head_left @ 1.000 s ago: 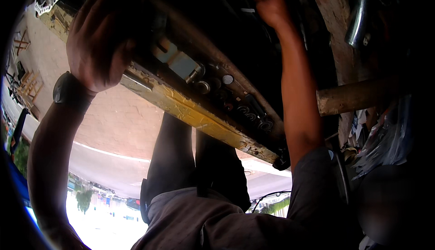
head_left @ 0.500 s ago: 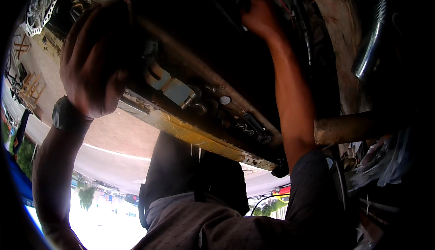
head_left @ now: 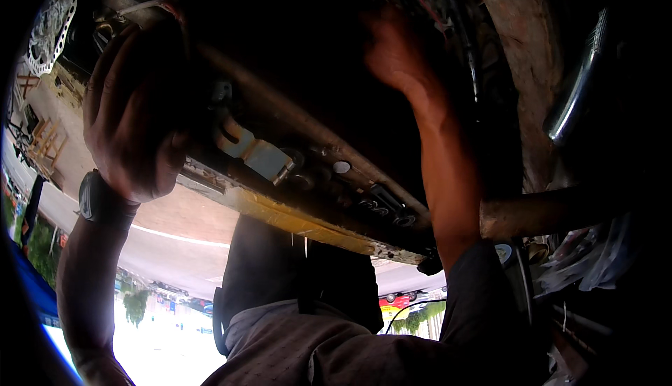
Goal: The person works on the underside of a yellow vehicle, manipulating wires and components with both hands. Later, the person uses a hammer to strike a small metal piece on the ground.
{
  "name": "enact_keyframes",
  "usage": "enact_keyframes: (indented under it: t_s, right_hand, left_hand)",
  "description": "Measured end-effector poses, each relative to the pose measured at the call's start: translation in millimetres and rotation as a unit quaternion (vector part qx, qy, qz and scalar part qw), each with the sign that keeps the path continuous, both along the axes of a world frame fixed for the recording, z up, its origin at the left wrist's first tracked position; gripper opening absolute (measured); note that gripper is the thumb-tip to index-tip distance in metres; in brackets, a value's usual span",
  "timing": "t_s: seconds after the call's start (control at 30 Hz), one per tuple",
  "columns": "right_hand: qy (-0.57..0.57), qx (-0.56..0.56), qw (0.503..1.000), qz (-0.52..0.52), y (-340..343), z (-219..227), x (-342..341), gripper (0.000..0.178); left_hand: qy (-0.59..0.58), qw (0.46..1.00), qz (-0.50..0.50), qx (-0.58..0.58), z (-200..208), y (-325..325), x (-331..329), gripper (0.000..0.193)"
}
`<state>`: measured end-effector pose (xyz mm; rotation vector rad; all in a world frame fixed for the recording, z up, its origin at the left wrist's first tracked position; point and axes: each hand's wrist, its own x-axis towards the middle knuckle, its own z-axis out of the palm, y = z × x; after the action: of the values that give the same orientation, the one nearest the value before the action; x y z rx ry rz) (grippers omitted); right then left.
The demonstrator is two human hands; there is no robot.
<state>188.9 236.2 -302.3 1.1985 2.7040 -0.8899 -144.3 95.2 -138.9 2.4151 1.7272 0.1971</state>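
Note:
My left hand (head_left: 133,123), with a dark watch (head_left: 89,195) on its wrist, is curled over the left end of a long wooden tray (head_left: 280,219). Its thumb lies by the tray's rim, and deep shadow hides what the bent fingers hold. In the tray are a bent metal bracket (head_left: 262,158), a white disc (head_left: 341,167) and several dark rings (head_left: 371,207). Beyond the tray, my right hand (head_left: 395,53) reaches into a dark space. Its fingers are blurred and shaded, so what they touch cannot be made out.
A perforated brake disc (head_left: 56,22) stands at the far left beside a pale wire (head_left: 150,6). To the right are a black cable (head_left: 465,36), a shiny metal tube (head_left: 577,81), a wooden bar (head_left: 518,216) and clear plastic bags (head_left: 584,260). Wooden stools (head_left: 47,141) stand on the ground beyond.
My right hand has moved slightly lower and to the left in the picture. The left hand keeps its hold; it and the tray appear shifted a little as the view moved.

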Motion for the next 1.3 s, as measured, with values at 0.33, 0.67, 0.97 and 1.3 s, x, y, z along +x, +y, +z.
enact_keyframes:
  t_s: [0.33,0.67,0.97,1.3]
  right_hand:
    - [-0.014,0.012,0.998,-0.057,-23.1,0.0,-1.6,0.055]
    - [-0.012,-0.116,0.993,-0.012,-0.4,-1.9,4.9,0.069]
    - [-0.011,-0.097,0.995,-0.003,-3.3,-6.6,5.6,0.072]
    - [-0.005,-0.185,0.98,-0.07,22.9,-11.2,-6.6,0.069]
  left_hand:
    - [-0.008,1.0,0.013,-0.012,3.8,4.5,6.8,0.066]
    - [-0.022,1.0,0.012,-0.015,2.8,2.9,3.3,0.066]
    - [-0.025,0.999,0.015,-0.02,4.4,5.8,5.3,0.064]
    - [-0.026,0.999,0.009,-0.021,3.5,6.8,4.5,0.063]
